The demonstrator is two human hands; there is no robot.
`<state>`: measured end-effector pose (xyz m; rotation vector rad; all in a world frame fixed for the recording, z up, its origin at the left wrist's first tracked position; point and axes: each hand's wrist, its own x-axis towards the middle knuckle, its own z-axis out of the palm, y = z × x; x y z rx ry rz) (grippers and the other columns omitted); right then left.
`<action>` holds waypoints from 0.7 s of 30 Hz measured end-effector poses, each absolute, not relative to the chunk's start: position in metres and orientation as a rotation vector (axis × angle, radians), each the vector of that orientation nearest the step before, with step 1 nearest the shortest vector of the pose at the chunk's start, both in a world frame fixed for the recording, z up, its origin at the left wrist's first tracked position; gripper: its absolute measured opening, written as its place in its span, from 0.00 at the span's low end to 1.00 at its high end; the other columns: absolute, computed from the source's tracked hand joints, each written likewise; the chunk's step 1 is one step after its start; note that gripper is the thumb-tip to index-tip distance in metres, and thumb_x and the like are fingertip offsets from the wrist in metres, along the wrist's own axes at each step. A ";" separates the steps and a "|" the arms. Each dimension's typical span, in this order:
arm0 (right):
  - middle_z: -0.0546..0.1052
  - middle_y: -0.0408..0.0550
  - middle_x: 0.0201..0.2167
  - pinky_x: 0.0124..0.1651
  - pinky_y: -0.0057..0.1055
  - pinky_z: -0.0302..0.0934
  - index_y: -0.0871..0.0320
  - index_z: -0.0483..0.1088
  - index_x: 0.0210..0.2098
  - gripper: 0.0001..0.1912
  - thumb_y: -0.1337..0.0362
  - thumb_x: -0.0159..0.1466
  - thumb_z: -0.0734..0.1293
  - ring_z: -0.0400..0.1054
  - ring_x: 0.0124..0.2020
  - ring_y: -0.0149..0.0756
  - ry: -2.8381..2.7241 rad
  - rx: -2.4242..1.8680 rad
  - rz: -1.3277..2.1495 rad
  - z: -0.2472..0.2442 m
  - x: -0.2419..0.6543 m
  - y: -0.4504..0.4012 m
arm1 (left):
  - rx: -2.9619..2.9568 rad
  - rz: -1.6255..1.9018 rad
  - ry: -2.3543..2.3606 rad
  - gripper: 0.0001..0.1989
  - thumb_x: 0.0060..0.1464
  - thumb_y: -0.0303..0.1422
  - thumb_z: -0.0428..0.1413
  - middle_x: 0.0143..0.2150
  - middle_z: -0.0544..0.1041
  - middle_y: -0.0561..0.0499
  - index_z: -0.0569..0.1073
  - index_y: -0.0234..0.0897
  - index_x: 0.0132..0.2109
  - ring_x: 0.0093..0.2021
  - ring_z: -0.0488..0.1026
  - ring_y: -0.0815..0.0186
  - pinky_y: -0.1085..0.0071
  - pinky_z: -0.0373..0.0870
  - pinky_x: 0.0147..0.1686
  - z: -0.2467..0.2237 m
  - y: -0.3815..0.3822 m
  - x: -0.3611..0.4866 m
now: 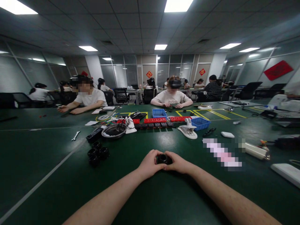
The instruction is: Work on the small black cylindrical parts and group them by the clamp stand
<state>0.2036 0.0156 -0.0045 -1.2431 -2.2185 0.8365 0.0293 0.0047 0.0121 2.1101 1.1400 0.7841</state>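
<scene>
A small glossy black round part with a round opening on top (163, 158) stands on the green table in front of me. My left hand (151, 164) curls round its left side, fingers and thumb closed on it. From the right, my right hand (177, 162) wraps the same part, and the fingertips of both hands nearly meet behind and in front of it. Its lower portion is partly hidden by the fingers. To the left lies a cluster of several similar black round parts (96, 153).
Beyond are a metal dish with cords (114, 135), red strips (154, 120), blue baskets (200, 124) and a white clamp base (188, 131). A wrench (75, 136) lies left; a cream cylinder (256, 151) and white box (287, 173) lie right. Two people sit opposite.
</scene>
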 end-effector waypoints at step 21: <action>0.69 0.44 0.34 0.37 0.30 0.56 0.60 0.66 0.38 0.17 0.64 0.48 0.66 0.62 0.35 0.35 -2.289 -0.995 1.015 0.012 0.207 0.014 | 2.106 0.768 1.026 0.18 0.40 0.35 0.57 0.35 0.62 0.52 0.66 0.37 0.42 0.27 0.60 0.73 0.77 0.58 0.25 0.008 0.013 0.025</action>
